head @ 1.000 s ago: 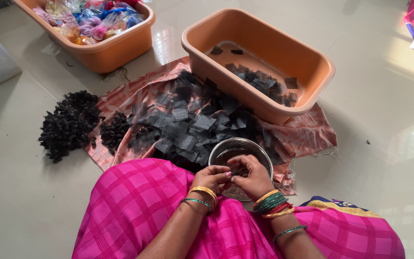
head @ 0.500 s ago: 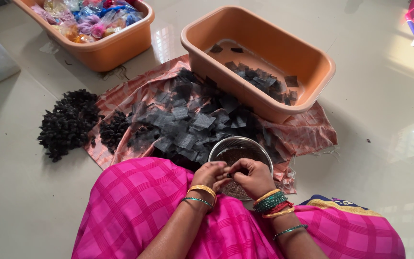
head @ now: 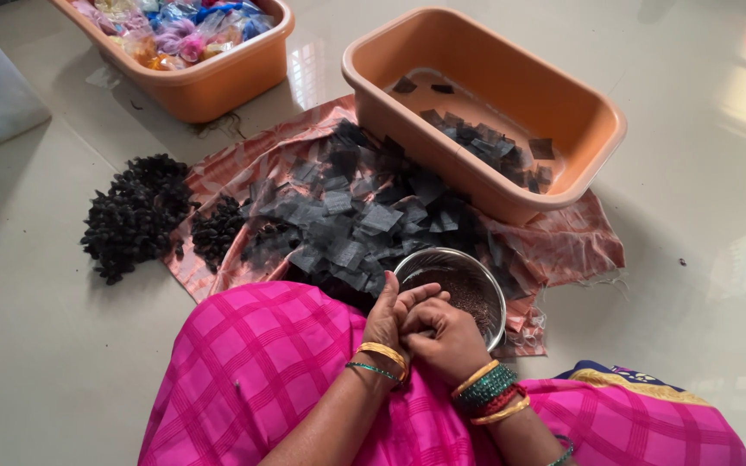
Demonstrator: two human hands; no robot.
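Now the left hand (head: 388, 321) and right hand (head: 442, 336) sit pressed together at the near rim of the steel bowl (head: 451, 289), slightly nearer the lap than half a second ago. Both are curled shut over something too small to identify. The bowl rests on the orange cloth (head: 554, 250), just beside the heap of dark net squares (head: 356, 220).

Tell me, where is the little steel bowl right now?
The steel bowl sits low in the head view, right of centre, beside the black squares, touching both hands.
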